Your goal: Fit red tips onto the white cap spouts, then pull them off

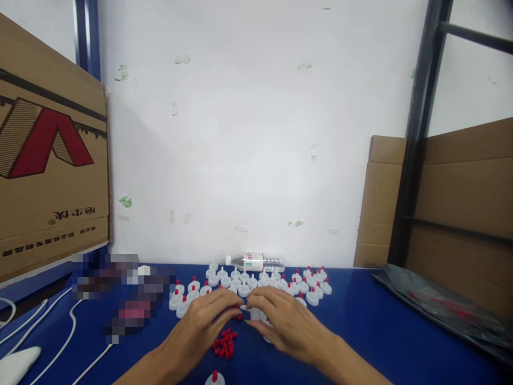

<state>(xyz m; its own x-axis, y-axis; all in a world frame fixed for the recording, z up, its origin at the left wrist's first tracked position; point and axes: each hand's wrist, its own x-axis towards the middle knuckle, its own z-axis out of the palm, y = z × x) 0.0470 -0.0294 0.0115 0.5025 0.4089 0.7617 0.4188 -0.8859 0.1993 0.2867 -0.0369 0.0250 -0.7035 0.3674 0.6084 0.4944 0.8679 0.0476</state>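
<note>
My left hand (206,323) and my right hand (282,318) meet over the blue table (380,326), fingertips almost touching. My right hand is closed around a white cap (256,314). My left hand pinches a small red plug (239,316) right beside that cap. Below my left hand lies a small heap of red plugs (224,344). Behind both hands stand several white caps with red tips (308,286), spread in rows. One more white cap with a red tip (214,378) sits at the bottom edge.
A clear plastic water bottle (256,262) lies on its side by the white wall. A cardboard box (48,171) stands at the left, more cardboard (460,203) at the right. White cables (68,331) run across the left. A dark plastic bag (441,307) lies at the right.
</note>
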